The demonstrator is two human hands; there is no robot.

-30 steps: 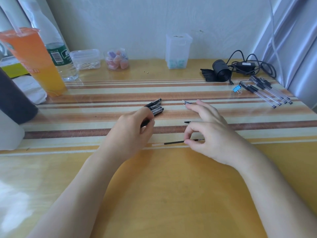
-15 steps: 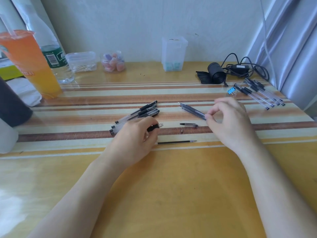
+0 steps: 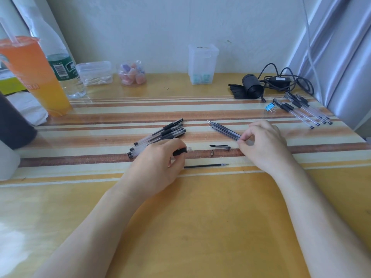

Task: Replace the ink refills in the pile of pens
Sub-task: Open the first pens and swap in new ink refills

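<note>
Most of the frame is a yellow table (image 3: 200, 227) with brown and cream stripes across its middle. Two forearms reach in from the bottom edge. At upper left stand an orange drink cup (image 3: 34, 77) with a straw and a water bottle (image 3: 64, 71) behind it. Along the wall sit a clear swab box (image 3: 94, 73), a small jar (image 3: 132, 74) and a tall translucent box (image 3: 202, 64). At upper right lie a black cable coil (image 3: 281, 81), a row of finished pens (image 3: 305, 111) and a blue binder clip (image 3: 270, 107).

The left hand (image 3: 158, 165), at centre, curls its fingers round a pen barrel (image 3: 181, 151), whose black grip and open clear end stick out to the right; the hand covers the lower end of the pile of pens (image 3: 158, 135) just behind it. The right hand (image 3: 263, 145) pinches the near end of a bundle of refills (image 3: 223, 129) between thumb and fingertips, hiding that end. Between the hands lie a loose refill (image 3: 206, 166), a pen cap (image 3: 220, 146) and a tiny metal tip (image 3: 212, 153), none touching another.
</note>
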